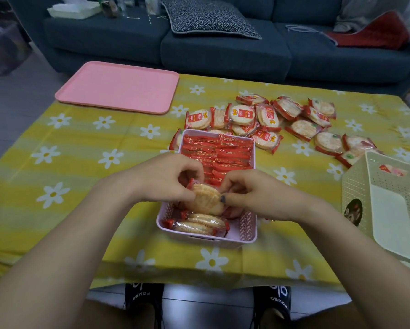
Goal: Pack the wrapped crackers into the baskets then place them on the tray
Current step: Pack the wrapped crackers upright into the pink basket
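A pink basket point(249, 230) stands in the middle of the table, its far half filled with upright rows of red-wrapped crackers point(219, 153). Two packs lie flat at its near end point(199, 224). Over the basket's near half, my left hand point(166, 179) and my right hand point(249, 193) both pinch one wrapped cracker point(205, 198), tilted on edge. A loose pile of wrapped crackers point(265, 117) lies on the cloth behind and to the right. A cream basket point(356, 186) sits tilted at the right edge. The pink tray point(118, 86) rests at the far left with nothing on it.
A yellow cloth with white daisies point(80, 162) covers the table. A dark sofa point(223, 51) with a patterned cushion stands behind it. Bare cloth lies to the left of the pink basket. My shoes point(142, 302) show under the table's near edge.
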Demonstrator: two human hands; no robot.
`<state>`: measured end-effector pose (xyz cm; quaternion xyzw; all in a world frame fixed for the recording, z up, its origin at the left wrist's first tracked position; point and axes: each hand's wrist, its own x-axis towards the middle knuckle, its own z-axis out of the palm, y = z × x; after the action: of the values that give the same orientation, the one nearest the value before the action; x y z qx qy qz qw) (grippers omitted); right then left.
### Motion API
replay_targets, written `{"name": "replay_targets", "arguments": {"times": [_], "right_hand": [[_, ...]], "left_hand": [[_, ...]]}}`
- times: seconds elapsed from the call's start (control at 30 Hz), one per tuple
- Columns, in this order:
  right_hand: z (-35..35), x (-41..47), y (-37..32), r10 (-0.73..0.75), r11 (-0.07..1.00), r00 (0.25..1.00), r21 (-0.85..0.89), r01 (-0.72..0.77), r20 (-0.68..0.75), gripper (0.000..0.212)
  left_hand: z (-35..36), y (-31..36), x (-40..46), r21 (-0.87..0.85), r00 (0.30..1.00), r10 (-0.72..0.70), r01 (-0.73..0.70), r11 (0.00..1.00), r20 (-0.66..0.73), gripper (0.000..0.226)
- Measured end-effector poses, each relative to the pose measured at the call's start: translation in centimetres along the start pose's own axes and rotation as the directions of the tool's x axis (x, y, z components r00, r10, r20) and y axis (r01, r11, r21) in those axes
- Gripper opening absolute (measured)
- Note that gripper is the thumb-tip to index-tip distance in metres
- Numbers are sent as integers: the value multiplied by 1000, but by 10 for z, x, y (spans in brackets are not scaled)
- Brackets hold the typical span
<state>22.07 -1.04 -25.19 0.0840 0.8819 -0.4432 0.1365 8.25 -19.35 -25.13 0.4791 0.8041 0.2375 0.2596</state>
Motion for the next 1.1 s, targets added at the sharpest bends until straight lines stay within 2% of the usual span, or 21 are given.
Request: {"name": "replay_targets", "arguments": {"times": [0.07, 0.17, 0.23, 0.3, 0.4, 0.6, 0.67, 0.73, 0.9, 0.97, 1.1], "right_hand": [[-4, -4, -4, 26, 998, 999, 58, -28, 30, 8], [-6, -8, -10, 51, 987, 997, 150, -58, 50, 12], [-7, -4, -10, 73, 964, 997, 255, -75, 20, 30], [-6, 1, -8, 166, 875, 986, 457, -163, 34, 49], [-6, 3, -12, 223, 674, 967, 697, -244, 123, 45], [-13, 1, -19, 165, 421, 972, 879, -223, 167, 42], [-14, 0, -22, 150, 390, 981, 904, -174, 124, 40], [-15, 0, -22, 186, 344, 981, 932, -112, 50, 49], [-23, -1, -20, 212, 384, 968, 922, 40, -131, 47], [-23, 0, -19, 194, 414, 963, 906, 91, -185, 49], [-20, 1, -20, 161, 466, 961, 875, 129, -227, 48]], "left_hand": [[-1, 3, 0, -18, 999, 32, -32, 999, -20, 19], [-4, 8, 0, -135, 990, 89, -104, 985, -110, 16], [-5, 11, 1, -211, 973, 105, -149, 966, -203, 14], [-6, 14, 2, -283, 958, 80, -160, 946, -276, 15], [-5, 19, 5, -368, 943, 55, -181, 912, -327, 20], [-11, 22, 7, -610, 942, 66, -266, 747, -330, 32], [-11, 21, 8, -650, 946, 56, -262, 713, -321, 38], [-10, 18, 8, -654, 950, 37, -241, 717, -310, 42], [-6, 7, 10, -747, 977, -36, -137, 651, -210, 38], [-3, 6, 10, -741, 981, -55, -105, 663, -188, 26], [-1, 4, 13, -684, 969, -69, -114, 721, -235, 34]]}}
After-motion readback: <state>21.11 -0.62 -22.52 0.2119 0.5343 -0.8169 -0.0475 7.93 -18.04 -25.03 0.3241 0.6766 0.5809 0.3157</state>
